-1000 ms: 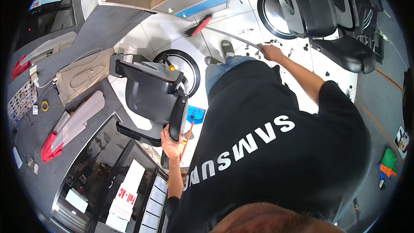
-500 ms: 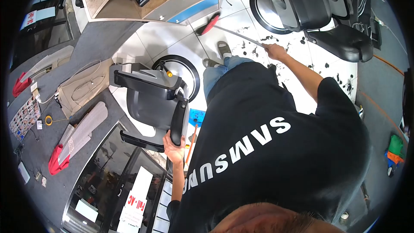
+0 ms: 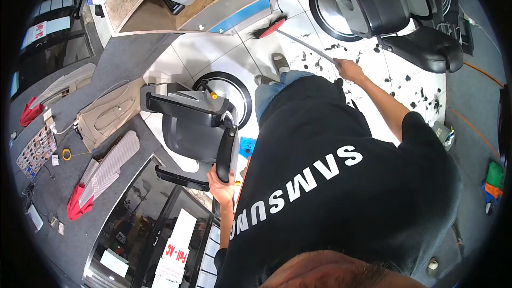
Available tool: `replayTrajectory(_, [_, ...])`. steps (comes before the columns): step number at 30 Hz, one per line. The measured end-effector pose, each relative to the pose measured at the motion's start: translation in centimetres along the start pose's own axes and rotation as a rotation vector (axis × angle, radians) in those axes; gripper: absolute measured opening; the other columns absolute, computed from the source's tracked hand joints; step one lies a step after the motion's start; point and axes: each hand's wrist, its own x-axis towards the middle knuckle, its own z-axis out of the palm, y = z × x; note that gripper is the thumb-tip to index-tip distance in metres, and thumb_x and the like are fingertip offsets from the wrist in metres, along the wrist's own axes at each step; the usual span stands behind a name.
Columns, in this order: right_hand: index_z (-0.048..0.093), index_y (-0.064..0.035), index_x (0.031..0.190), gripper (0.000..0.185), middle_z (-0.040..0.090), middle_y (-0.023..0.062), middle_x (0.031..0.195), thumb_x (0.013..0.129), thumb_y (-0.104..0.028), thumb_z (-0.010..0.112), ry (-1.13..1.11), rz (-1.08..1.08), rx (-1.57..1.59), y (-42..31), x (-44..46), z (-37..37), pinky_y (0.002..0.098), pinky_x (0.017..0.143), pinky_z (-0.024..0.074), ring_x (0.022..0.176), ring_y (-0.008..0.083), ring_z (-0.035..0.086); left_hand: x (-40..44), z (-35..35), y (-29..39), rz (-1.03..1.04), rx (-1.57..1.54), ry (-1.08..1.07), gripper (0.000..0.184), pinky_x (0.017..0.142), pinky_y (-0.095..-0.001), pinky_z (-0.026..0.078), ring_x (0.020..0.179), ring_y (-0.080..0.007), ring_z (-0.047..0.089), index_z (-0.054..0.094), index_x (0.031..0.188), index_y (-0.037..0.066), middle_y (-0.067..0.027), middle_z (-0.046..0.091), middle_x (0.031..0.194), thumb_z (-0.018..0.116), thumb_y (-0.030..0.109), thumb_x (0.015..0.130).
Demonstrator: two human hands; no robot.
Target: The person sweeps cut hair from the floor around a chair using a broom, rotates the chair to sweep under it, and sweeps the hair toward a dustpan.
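Barber chairs (image 3: 186,138) and scattered hair clippings (image 3: 408,78) show a barbershop.

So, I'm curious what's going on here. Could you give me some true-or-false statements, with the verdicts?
1. The right hand holds the broom's grey handle. True.
2. The left hand holds the broom too. False: it is at the end of a chair armrest.
3. The broom head is yellow. False: it is red, with dark bristles.
4. Dark clumps lie on the white floor tiles. True.
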Motion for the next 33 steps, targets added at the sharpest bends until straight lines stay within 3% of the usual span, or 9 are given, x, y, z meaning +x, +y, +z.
replayTrajectory(3, [0.055,-0.0119,0.132,0.043,0.069,0.0193,0.095,0.091,-0.02,0.046,0.131,-0.073,0.151,-0.2,0.7,1.2,0.0426,0.074,0.0541,0.08,0.0316,0.068,0.1,-0.2,0.3,0.013,-0.02,0.01,0.058,0.082,-0.0404,0.051,0.095,-0.0355,0.061,0.056,0.118,0.006,-0.0122,0.059,0.105,0.079,0.027,0.069])
replayTrajectory(6, [0.053,-0.0053,0.132,0.049,0.067,0.0219,0.089,0.085,-0.015,0.045,-0.044,0.114,0.4,-4.0,-1.1,-2.4,0.0386,0.06,0.0534,0.064,0.0283,0.065,0.0,0.3,-0.1,0.011,-0.028,0.014,0.058,0.082,-0.0409,0.051,0.095,-0.0357,0.061,0.056,0.118,0.007,-0.0121,0.059,0.105,0.079,0.027,0.069])
replayTrajectory(9, [0.05,-0.0008,0.134,0.054,0.063,0.0191,0.076,0.081,-0.011,0.043,-0.011,0.036,0.448,-3.6,1.0,-1.3,0.0352,0.045,0.0455,0.05,0.0224,0.055,-0.1,0.6,-0.4,0.016,-0.014,0.027,0.058,0.082,-0.0411,0.051,0.095,-0.0358,0.061,0.056,0.118,0.007,-0.0121,0.059,0.106,0.079,0.027,0.069])
replayTrajectory(15, [0.046,0.006,0.134,0.052,0.05,0.007,0.062,0.083,-0.007,0.044,-0.076,0.183,0.764,-3.3,2.1,-0.5,0.0314,0.039,0.0329,0.045,0.0147,0.045,-0.2,0.6,-0.3,0.027,0.014,0.038,0.059,0.084,-0.0409,0.051,0.096,-0.0356,0.061,0.056,0.119,0.007,-0.0119,0.059,0.106,0.08,0.027,0.069])
replayTrajectory(24, [0.054,0.0107,0.118,0.04,0.051,0.0068,0.06,0.082,-0.006,0.047,0.031,0.101,0.872,-5.0,7.4,0.6,0.0313,0.039,0.0342,0.044,0.015,0.046,-0.2,0.2,0.5,-0.004,0.004,0.024,0.06,0.084,-0.0396,0.051,0.096,-0.0345,0.061,0.056,0.12,0.007,-0.0111,0.058,0.105,0.079,0.028,0.069])
replayTrajectory(27, [0.057,0.011,0.107,0.034,0.058,0.0136,0.064,0.081,-0.009,0.049,0.156,0.042,0.687,-7.2,10.3,-0.3,0.0348,0.043,0.0428,0.048,0.0209,0.055,-0.2,0.4,0.2,0.022,0.012,0.043,0.059,0.083,-0.0395,0.051,0.094,-0.0347,0.062,0.056,0.119,0.007,-0.0113,0.058,0.105,0.079,0.028,0.069])
replayTrajectory(30, [0.06,0.0057,0.104,0.032,0.067,0.0236,0.084,0.079,-0.013,0.053,0.208,0.059,0.495,-9.3,13.7,-1.4,0.0393,0.067,0.0539,0.075,0.0315,0.068,-0.3,0.3,0.2,0.044,0.02,0.055,0.058,0.081,-0.0398,0.052,0.093,-0.0351,0.062,0.057,0.118,0.008,-0.0115,0.058,0.104,0.079,0.028,0.069])
replayTrajectory(31, [0.059,0.0024,0.11,0.036,0.067,0.0228,0.099,0.08,-0.015,0.052,0.206,0.095,0.413,-9.7,15.5,-1.4,0.0418,0.08,0.0531,0.095,0.0318,0.067,-0.3,0.4,0.2,0.039,0.016,0.057,0.058,0.081,-0.04,0.052,0.093,-0.0352,0.062,0.057,0.118,0.008,-0.0116,0.058,0.104,0.079,0.028,0.069])
replayTrajectory(33, [0.054,-0.0001,0.12,0.038,0.064,0.0218,0.111,0.086,-0.017,0.048,0.257,0.12,0.259,-10.7,17.2,-1.8,0.0438,0.086,0.0514,0.105,0.0317,0.064,-0.4,0.4,0.3,0.034,0.01,0.057,0.058,0.08,-0.0403,0.052,0.092,-0.0352,0.062,0.057,0.118,0.008,-0.0116,0.058,0.103,0.079,0.028,0.068])
